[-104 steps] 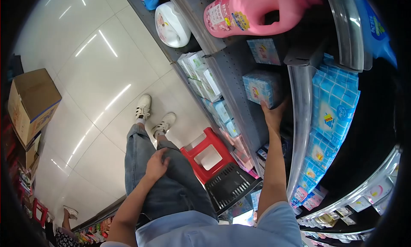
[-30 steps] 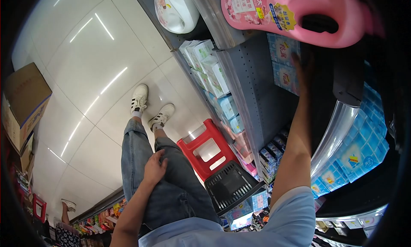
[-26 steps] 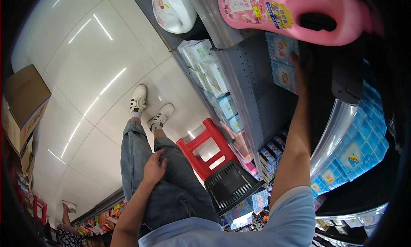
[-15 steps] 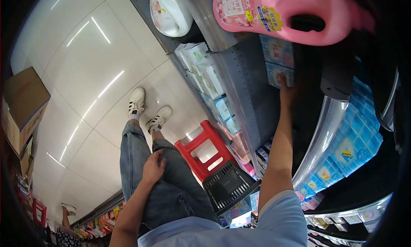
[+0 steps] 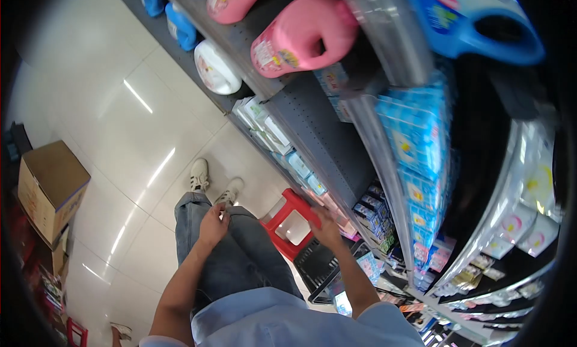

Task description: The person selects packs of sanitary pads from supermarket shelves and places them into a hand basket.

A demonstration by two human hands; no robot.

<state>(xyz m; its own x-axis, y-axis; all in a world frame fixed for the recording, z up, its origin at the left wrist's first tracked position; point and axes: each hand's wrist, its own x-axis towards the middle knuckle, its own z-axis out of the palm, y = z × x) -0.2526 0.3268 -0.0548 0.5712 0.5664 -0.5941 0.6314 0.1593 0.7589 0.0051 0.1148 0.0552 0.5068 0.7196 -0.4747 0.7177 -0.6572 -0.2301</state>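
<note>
My left hand (image 5: 213, 225) is in front of my jeans (image 5: 240, 251), its fingers loosely bent and slightly apart; I make out nothing held. My right hand (image 5: 327, 230), somewhat blurred, is over the edge of a red plastic stool (image 5: 277, 219), with its fingers apart and nothing visible in them. I cannot tell whether it touches the stool. Beside that hand is a black slatted basket (image 5: 312, 264). Blue-patterned packs (image 5: 368, 267) show by my right forearm.
Shelves on the right hold pink detergent bottles (image 5: 297, 37), a white bottle (image 5: 216, 68), a blue bottle (image 5: 475, 22) and blue wrapped packs (image 5: 415, 136). Clear shelf edging (image 5: 384, 166) juts out. A cardboard box (image 5: 54, 178) stands left on the tiled floor (image 5: 114, 136). Another person's foot (image 5: 122, 331) shows lower left.
My right hand has come back from the boxes deep in the shelf to beside the red stool. My left hand's fingers have drawn in. The view has shifted towards the right-hand shelves.
</note>
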